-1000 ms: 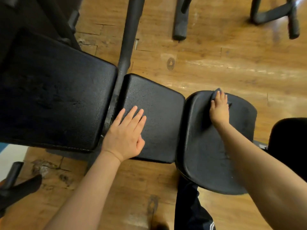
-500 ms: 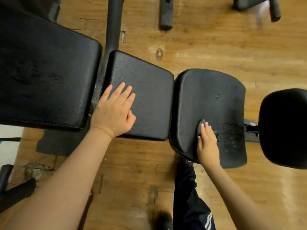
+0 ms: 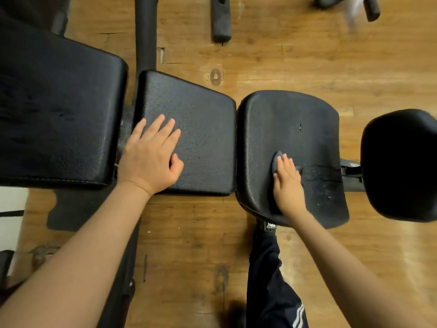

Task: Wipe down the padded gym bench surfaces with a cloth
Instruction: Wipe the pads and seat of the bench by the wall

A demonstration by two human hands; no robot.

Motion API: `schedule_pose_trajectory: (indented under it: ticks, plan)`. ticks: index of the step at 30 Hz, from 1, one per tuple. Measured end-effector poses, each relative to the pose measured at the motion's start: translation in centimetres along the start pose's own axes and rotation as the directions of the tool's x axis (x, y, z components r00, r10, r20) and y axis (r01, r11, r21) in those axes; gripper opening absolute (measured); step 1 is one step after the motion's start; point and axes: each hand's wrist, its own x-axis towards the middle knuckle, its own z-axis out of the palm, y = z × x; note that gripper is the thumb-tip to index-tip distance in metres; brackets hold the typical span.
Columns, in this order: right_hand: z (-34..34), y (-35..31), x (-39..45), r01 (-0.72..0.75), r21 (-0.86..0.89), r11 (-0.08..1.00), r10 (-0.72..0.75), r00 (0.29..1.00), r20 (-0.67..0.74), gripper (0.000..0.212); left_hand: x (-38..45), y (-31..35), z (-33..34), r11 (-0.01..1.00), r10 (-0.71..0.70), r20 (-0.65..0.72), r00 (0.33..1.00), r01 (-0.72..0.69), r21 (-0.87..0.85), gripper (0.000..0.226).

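Head view: right hand [image 3: 289, 185] presses a small dark cloth [image 3: 276, 161] flat-fingered on the seat pad [image 3: 283, 119], left hand [image 3: 151, 157] flat and empty on the middle pad [image 3: 201, 129]; cloth looks soft, light, bunch-prone, best held under flat fingers.

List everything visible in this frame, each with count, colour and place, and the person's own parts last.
bench pads: three, black, in a row across the middle
round pad: one, black, right edge
cloth: one, dark grey, on the third bench pad under the right fingers
frame tube: one, black, top centre
floor: wooden, brown, all around
trouser leg: one, dark with white stripes, bottom centre
left hand: flat on the middle bench pad
right hand: pressing the cloth
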Motion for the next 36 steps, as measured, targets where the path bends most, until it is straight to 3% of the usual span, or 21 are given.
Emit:
schedule_pose_trajectory:
  ticks: [5, 11, 16, 23, 29, 36]
  plan:
    - [-2.1, -1.4, 10.8, -0.054, -0.029, 0.998, 0.055, 0.999, 0.003, 0.049, -0.1, -0.1, 0.0, 1.0, -0.005, 0.018, 1.0, 0.004, 0.008, 0.056]
    - [-4.6, -2.9, 19.3, -0.004, -0.085, 0.996, 0.004, 1.0, 0.001, 0.047, 0.1, 0.0, -0.2, 1.0, -0.012, 0.054, 0.998, 0.01, 0.028, 0.057]
    - [-4.9, -0.8, 18.6, 0.085, -0.037, 0.996, -0.086, 0.996, -0.014, 0.047, 0.2, 0.1, -0.3, 0.999, -0.018, 0.079, 0.997, 0.015, 0.037, 0.057]
    - [-5.6, 2.3, 18.0, -0.151, -0.057, 0.987, 0.152, 0.988, 0.015, 0.052, 0.1, 0.3, -0.2, 0.999, -0.019, 0.063, 0.998, 0.016, 0.049, 0.057]
    - [-4.7, 1.1, 17.8, 0.104, -0.001, 0.995, -0.104, 0.993, -0.051, 0.051, 0.0, 0.3, -0.1, 0.998, -0.007, 0.038, 0.999, 0.005, 0.064, 0.056]
    - [-3.8, 2.8, 14.5, 0.018, 0.063, 0.998, -0.014, 0.998, -0.061, 0.047, 0.1, 0.4, -0.2, 0.997, 0.006, 0.024, 1.0, -0.008, 0.071, 0.057]
